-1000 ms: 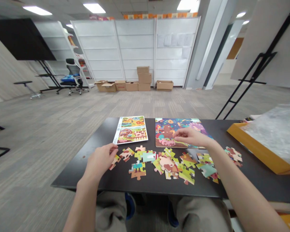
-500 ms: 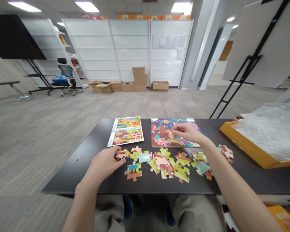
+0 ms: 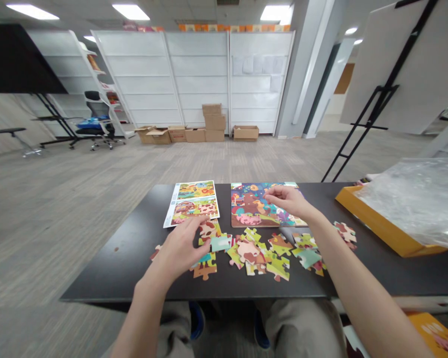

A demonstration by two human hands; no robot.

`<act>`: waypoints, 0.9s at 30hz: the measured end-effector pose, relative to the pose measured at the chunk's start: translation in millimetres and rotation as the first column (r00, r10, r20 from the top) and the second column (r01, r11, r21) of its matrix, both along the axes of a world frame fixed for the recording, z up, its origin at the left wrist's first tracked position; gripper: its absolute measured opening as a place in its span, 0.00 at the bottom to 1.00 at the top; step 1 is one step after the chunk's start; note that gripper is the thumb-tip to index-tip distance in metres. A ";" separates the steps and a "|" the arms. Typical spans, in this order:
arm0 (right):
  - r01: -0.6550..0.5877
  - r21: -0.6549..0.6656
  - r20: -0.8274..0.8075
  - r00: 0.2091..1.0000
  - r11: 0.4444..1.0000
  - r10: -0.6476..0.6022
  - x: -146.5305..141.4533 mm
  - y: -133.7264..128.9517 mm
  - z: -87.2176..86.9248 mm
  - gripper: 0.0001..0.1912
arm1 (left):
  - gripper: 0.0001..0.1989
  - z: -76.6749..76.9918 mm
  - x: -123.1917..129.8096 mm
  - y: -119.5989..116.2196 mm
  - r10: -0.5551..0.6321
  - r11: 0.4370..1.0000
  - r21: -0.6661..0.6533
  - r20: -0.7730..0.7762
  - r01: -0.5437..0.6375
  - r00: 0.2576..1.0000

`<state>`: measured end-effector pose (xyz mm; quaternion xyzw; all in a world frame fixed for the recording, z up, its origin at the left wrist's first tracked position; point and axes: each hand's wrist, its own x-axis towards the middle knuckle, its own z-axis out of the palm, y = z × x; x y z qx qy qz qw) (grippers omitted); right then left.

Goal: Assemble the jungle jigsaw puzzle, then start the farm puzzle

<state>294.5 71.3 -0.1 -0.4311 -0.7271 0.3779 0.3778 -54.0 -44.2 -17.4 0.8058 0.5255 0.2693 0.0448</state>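
My left hand (image 3: 182, 247) is over the left end of the loose jigsaw pieces. Its fingers and thumb close around a brown-spotted puzzle piece (image 3: 208, 229), partly hidden by the fingers. Left of the wrist, another reddish piece (image 3: 156, 251) pokes out. My right hand (image 3: 288, 201) hovers above a dark blue animal picture puzzle (image 3: 246, 201), thumb and fingertips pinched together; whether anything is between them does not show. A pile of overlapping pieces (image 3: 248, 251) lies between my arms. Beneath my left fingers is a white picture sheet (image 3: 192, 199) with two farm and animal scenes.
More pieces lie by my right forearm, some in a green cluster (image 3: 309, 253) and a spotted one (image 3: 345, 233) beyond it. A yellow box (image 3: 392, 228) with clear plastic wrap (image 3: 414, 199) stands on the black table's (image 3: 108, 268) right side. Cardboard boxes (image 3: 214, 122) line the far shelves.
My left hand has moved right and slightly forward, onto other pieces. A reddish piece now shows to its left. The right hand stays nearly in place, still pinched.
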 end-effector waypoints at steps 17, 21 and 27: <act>-0.132 -0.065 0.119 0.983 0.989 0.139 -13.3 -12.6 9.5 0.20 | 0.36 -0.5 65.1 3.1 -0.193 0.979 -0.044 0.102 0.199 0.976; -0.179 -0.079 0.143 0.971 0.981 0.189 -18.2 -17.5 12.2 0.19 | 0.35 -1.2 73.5 5.3 -0.204 0.979 -0.002 0.086 0.205 0.975; -0.194 -0.069 0.144 0.969 0.979 0.202 -18.8 -16.0 9.6 0.20 | 0.33 -1.2 86.5 10.9 -0.211 0.976 0.073 0.078 0.205 0.974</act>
